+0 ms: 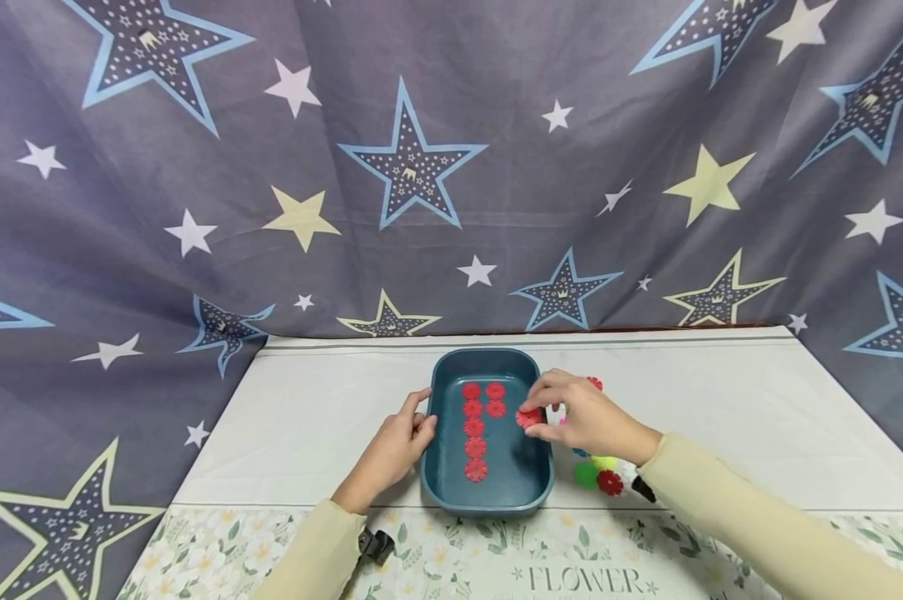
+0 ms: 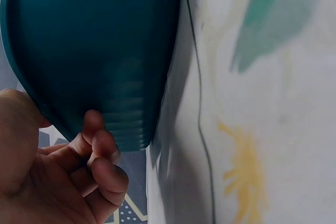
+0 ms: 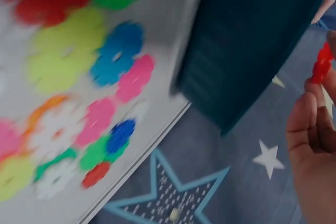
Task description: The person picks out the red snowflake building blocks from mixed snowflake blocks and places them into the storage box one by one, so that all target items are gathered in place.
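A dark teal rectangular basin (image 1: pixel 526 492) stands on the table, with two columns of red flower-shaped discs (image 1: pixel 475 447) laid on its floor. The left column is longer than the right one. At the basin's left side, my left hand (image 1: pixel 391 450) grips the rim, its fingers (image 2: pixel 110 174) curled by the outer wall. Over the right side of the basin, my right hand (image 1: pixel 582 417) pinches another red flower-shaped disc (image 1: pixel 528 418) between thumb and fingers. In the right wrist view this red disc (image 3: pixel 321 64) appears edge-on, above the rim.
To the right of the basin lies a loose pile of flower-shaped discs in several colours, among them a green disc (image 1: pixel 585 475), a dark red one (image 1: pixel 610 482) and a blue one (image 3: pixel 118 52). A star-patterned curtain (image 1: pixel 421 275) hangs behind the white table (image 1: pixel 331 392).
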`<state>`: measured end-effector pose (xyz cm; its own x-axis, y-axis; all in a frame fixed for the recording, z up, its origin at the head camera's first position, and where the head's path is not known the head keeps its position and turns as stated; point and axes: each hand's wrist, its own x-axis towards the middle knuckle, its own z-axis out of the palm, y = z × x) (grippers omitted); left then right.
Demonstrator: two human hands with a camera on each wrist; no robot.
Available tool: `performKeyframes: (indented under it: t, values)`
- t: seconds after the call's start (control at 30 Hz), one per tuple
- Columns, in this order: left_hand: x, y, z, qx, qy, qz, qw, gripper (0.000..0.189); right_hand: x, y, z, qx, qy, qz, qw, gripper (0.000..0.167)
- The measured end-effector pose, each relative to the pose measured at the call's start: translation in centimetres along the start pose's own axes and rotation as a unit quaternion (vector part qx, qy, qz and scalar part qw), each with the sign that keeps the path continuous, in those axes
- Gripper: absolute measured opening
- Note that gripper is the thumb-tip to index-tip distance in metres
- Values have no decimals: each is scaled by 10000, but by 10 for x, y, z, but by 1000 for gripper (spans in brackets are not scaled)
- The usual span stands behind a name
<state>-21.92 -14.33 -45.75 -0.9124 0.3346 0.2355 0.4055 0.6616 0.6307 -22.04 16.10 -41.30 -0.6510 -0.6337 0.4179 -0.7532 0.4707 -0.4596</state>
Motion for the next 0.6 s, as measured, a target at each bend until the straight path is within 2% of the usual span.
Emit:
performKeyframes:
  t: [0.17,0.37,0.6]
  values:
    - [0,0,0,-19,-13,3,10000,45,16,-3,16,-208,-430,211,9986,22]
    - [0,0,0,-23,-29,-2,10000,45,27,2,31,-195,-767,293,9964,21]
    - [0,0,-1,4,-24,3,10000,45,39,8,40,-380,-963,318,9941,18]
